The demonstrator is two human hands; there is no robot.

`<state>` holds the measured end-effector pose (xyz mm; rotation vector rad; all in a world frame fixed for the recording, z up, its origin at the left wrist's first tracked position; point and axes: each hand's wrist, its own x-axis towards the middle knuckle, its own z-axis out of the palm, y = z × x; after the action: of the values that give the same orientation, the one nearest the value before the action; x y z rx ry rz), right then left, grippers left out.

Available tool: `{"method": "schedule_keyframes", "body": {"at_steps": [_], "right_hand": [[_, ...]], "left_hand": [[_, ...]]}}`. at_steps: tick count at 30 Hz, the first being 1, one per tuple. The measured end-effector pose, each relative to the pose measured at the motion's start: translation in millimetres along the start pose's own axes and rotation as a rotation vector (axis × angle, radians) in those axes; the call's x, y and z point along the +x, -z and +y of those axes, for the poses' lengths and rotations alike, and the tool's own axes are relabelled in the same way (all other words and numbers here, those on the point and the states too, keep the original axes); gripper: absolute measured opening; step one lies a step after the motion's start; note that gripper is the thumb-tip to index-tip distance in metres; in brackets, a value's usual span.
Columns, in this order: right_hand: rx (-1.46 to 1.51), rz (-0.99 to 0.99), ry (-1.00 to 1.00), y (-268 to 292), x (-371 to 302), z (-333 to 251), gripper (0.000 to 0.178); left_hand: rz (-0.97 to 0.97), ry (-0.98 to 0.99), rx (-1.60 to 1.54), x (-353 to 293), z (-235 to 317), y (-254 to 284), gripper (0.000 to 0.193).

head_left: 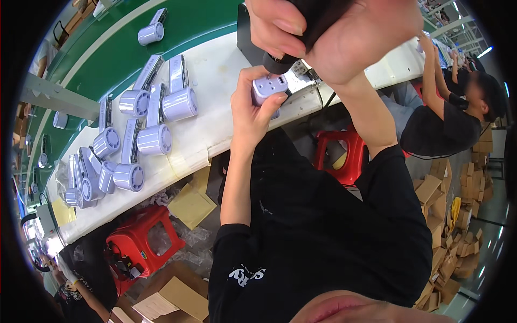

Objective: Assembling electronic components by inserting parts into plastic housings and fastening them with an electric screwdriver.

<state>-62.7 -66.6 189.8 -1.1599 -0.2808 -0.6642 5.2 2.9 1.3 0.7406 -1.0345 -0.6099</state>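
My left hand [249,110] is closed around a lavender handheld fan body [264,91], with its end face turned up. Small round holes and a dark port show in that face; the rest of the body is mostly hidden by my fingers. Above it, my right hand [350,46] grips a black electric screwdriver [280,63], its round nose pointing down beside the fan body's far edge. Whether the tip touches a hole cannot be made out. Several lavender handheld fans [180,103] with round heads and flat handles lie on the white bench [212,70] to the left.
A green conveyor belt [121,40] runs beyond the bench, carrying another fan [151,33]. A dark box [246,40] stands near my hands. Red stools [340,153] are under the bench. Co-workers [447,118] sit at right and lower left; cardboard boxes [172,301] lie around.
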Motion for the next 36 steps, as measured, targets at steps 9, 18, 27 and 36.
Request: {"method": "schedule_keyframes", "body": {"at_steps": [9, 18, 27, 36], "right_hand": [[-0.053, 0.061, 0.105, 8, -9, 2, 0.057], [-0.074, 0.075, 0.143, 9, -12, 5, 0.060], [-0.101, 0.079, 0.155, 7, -13, 5, 0.062], [-0.178, 0.091, 0.212, 4, -17, -6, 0.065]], "left_hand": [[-0.002, -0.030, -0.004, 0, -4, -1, 0.047], [-0.006, -0.071, 0.075, 1, -7, 3, 0.065], [-0.012, -0.055, 0.096, -1, -9, 3, 0.069], [-0.002, -0.101, 0.108, -3, -13, 4, 0.071]]}}
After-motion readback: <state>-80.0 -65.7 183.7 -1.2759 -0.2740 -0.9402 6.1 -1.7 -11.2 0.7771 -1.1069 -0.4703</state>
